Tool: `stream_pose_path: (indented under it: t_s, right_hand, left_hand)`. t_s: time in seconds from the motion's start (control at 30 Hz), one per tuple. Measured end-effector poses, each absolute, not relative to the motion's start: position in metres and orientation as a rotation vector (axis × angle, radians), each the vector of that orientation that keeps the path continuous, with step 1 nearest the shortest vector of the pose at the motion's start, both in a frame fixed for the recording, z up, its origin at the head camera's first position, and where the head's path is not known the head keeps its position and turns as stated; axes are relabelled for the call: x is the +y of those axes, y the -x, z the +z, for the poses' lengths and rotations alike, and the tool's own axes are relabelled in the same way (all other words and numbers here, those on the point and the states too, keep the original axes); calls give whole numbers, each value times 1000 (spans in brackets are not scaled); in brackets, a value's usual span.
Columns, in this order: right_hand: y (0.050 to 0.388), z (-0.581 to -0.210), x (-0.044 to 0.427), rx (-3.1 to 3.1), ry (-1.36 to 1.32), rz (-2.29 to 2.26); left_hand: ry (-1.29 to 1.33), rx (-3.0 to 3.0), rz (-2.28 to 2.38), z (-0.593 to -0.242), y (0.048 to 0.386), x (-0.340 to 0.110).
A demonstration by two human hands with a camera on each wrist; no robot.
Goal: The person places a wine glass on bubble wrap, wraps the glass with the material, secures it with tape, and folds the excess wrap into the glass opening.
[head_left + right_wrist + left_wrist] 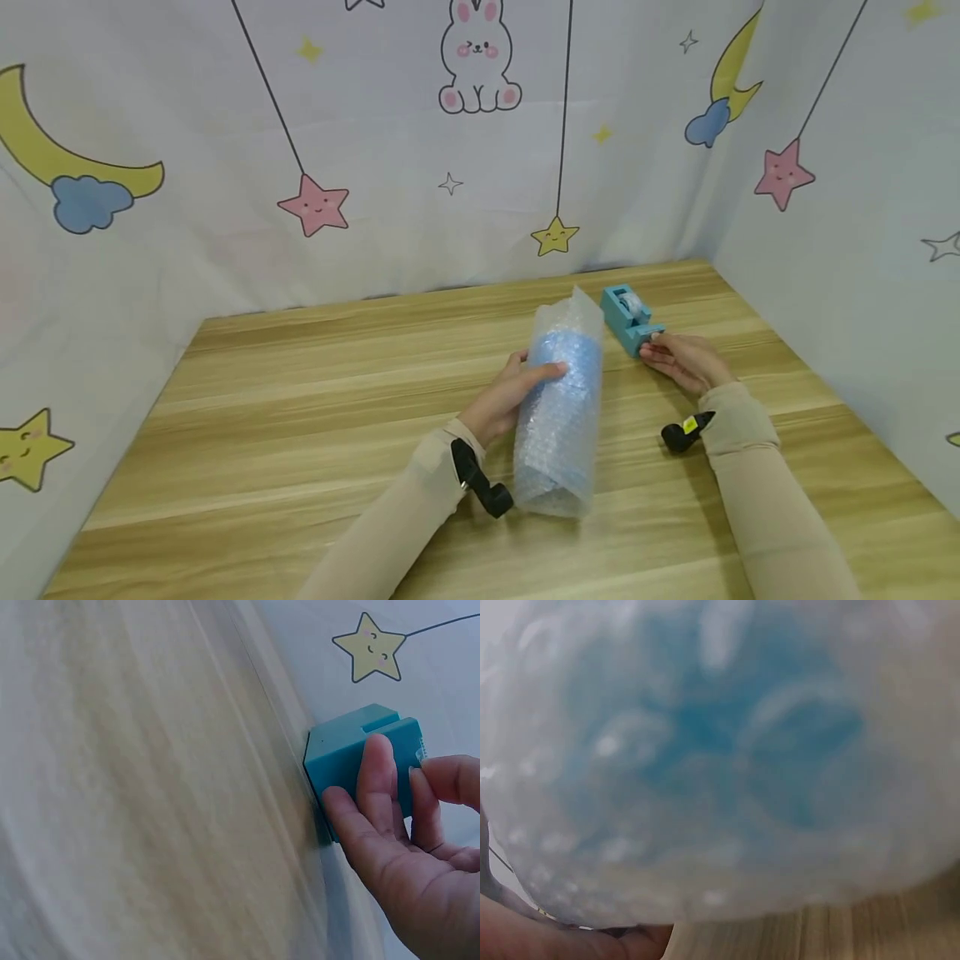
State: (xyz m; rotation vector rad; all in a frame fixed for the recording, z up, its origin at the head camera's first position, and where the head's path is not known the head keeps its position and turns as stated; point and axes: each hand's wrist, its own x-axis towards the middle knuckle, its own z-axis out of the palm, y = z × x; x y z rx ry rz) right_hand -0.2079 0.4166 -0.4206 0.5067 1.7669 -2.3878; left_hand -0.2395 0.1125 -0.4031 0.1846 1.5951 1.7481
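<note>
In the head view, the left hand has its fingers curled round the bubble-wrapped roll, about as wide apart as the roll is thick. The thumb lies across the top, while the other fingers go round the far left side, partly hidden. Blue shows through the clear wrap beside and under the thumb; one end of the roll reaches past the fingers towards the backdrop, the other runs back beside the left wrist. To the right of these fingers, the right hand is at the near end of the teal tape dispenser. The roll of tape sits in the dispenser, just beyond the right fingers. The wooden desk spreads beneath both hands.

In the left wrist view, the wrap fills most of the picture, close and blurred, with blue behind it. Part of the left hand shows below it at the lower left; a strip of desk shows to the right of that.

In the right wrist view, the right thumb and a finger are closed in a pinch on the tape's end at the toothed edge. Two more fingers rest, extended, against the dispenser's side. A yellow star on the backdrop lies beyond the fingertips.
</note>
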Motion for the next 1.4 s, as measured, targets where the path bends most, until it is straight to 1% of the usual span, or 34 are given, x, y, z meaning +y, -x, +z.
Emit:
stream_pose_path:
  t_s: [0.27, 0.43, 0.53, 0.67, 0.77, 0.9, 1.2, 1.4]
  right_hand:
    - [209, -416, 420, 1801, -390, -2331]
    - [209, -411, 418, 1856, -366, -2287]
    - [213, -416, 412, 2157, -336, -2042]
    - [213, -425, 406, 2326, -359, -1829]
    - [209, -422, 407, 2204, -388, -1926]
    - [204, -411, 409, 2203, -359, -1853]
    - [214, -387, 370, 2383, -210, -1605]
    - [223, -376, 330, 2468, -7, -1544]
  left_hand:
    - [-192, 1570, 1747, -402, 239, 108]
    - [-186, 1565, 1753, -403, 238, 107]
    - [-185, 1578, 1757, -405, 238, 104]
    - [-179, 1612, 1743, -406, 237, 99]
    - [-179, 1633, 1754, -404, 237, 94]
    - [-175, 1626, 1785, -401, 240, 87]
    - [-133, 1659, 1856, -393, 242, 49]
    - [-76, 1695, 1899, -394, 243, 19]
